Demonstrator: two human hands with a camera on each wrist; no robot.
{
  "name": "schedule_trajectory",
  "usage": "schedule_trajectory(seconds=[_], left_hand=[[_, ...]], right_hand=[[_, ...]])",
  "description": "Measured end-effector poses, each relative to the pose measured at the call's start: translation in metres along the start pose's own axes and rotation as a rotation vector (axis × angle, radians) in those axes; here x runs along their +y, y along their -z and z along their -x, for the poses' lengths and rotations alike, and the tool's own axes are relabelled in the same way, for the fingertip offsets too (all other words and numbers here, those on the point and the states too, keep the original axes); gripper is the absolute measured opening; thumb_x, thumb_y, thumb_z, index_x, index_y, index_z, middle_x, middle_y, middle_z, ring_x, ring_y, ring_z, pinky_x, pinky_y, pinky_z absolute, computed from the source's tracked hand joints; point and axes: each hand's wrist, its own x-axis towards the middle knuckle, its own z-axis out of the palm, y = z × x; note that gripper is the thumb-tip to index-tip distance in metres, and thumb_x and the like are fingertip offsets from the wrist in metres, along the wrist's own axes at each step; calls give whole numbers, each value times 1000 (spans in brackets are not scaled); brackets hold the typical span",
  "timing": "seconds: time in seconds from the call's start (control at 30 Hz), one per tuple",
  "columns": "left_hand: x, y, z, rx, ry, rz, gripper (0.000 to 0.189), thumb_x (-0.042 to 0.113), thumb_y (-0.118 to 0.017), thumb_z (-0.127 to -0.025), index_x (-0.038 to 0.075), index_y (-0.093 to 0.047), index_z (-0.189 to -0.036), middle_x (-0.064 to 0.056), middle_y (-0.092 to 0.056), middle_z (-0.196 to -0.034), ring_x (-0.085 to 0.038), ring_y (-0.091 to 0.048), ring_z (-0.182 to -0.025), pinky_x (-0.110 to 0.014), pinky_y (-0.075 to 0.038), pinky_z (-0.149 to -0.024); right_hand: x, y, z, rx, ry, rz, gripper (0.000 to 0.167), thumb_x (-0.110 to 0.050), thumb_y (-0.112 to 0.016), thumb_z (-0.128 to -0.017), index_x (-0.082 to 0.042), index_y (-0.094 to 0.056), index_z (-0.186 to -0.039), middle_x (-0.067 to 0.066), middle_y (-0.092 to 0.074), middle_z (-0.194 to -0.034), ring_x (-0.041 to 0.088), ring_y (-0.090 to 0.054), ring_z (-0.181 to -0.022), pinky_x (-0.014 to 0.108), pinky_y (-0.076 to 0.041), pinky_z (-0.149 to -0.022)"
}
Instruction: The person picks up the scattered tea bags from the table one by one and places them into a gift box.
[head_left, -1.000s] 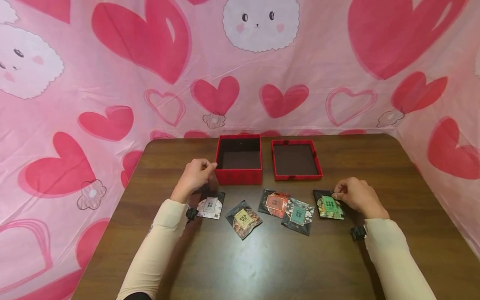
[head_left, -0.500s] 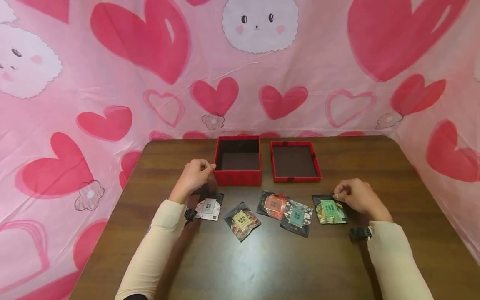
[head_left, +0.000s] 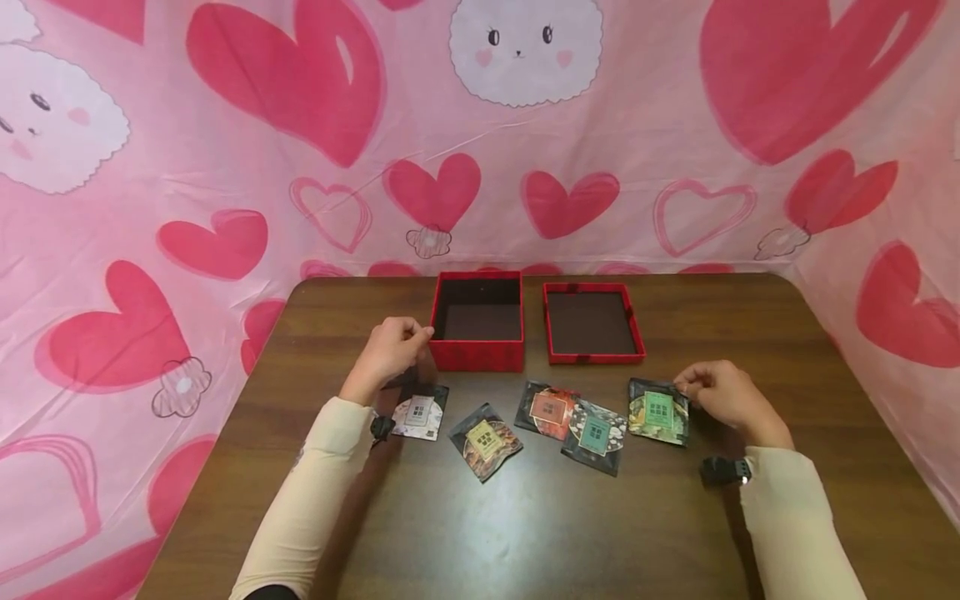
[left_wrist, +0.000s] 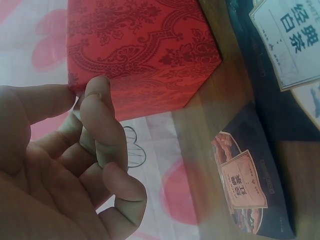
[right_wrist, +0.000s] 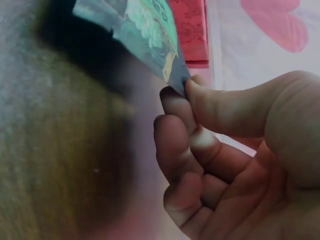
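Observation:
My left hand [head_left: 388,348] pinches the near left corner of the open red box [head_left: 480,357] between thumb and curled forefinger. The box has a dark interior and stands upright. In the left wrist view its patterned red wall [left_wrist: 145,60] lies right at the fingertips. My right hand [head_left: 729,402] pinches the upper right corner of a black tea packet with a green label [head_left: 658,412]. In the right wrist view that packet [right_wrist: 145,35] slants away from the thumb and forefinger. The red lid [head_left: 596,358] lies inside up beside the box.
Several other tea packets lie in a row: white-label [head_left: 420,414], yellow-label [head_left: 486,442], orange-label [head_left: 547,407] and teal-label [head_left: 596,437]. The last two overlap. A brown wooden table [head_left: 510,533] carries everything, with a pink heart-print cloth [head_left: 637,100] behind it.
My right hand has shifted slightly right and toward me, still pinching the green-label tea packet, which has changed its tilt. My left hand stays at the box corner.

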Motion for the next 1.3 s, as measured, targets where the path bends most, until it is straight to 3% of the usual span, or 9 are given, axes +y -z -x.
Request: schedule_trajectory(seconds=[0.2, 0.53, 1.0, 1.3], left_hand=[[-1, -1, -1, 5, -11, -4, 30, 28, -63, -101, 5, -69, -82, -14, -68, -71, -18, -61, -61, -33, -47, -58], [-1, 0, -1, 1, -2, 7, 31, 29, -62, -101, 4, -68, -83, -17, -69, -74, -19, -61, -62, -33, -47, -58], [-2, 0, -1, -12, 21, 16, 32, 31, -62, -101, 5, -68, -84, -17, -68, -75, -19, -61, -62, -32, -47, -58], [-1, 0, -1, -12, 42, 27, 31, 32, -63, -100, 5, -68, -86, -14, -68, -73, -24, -61, -63, -33, -46, -57]], right_hand=[[-7, 9, 2, 21, -26, -54, 15, -5, -60, -98, 4, -70, -105, 10, -67, -89, 23, -60, -76, 37, -47, -68], [-32, 32, 9, 107, -48, -156, 25, -13, -51, -104, 4, -65, -117, 19, -64, -106, 31, -58, -88, 37, -50, -70], [-46, 25, -4, 121, -63, -207, 23, -11, -54, -101, 6, -65, -112, 15, -63, -93, 27, -56, -80, 36, -48, -65], [-63, 21, -16, 109, -53, -241, 25, -15, -53, -103, 4, -64, -113, 16, -61, -97, 29, -52, -86, 36, -48, -69]])
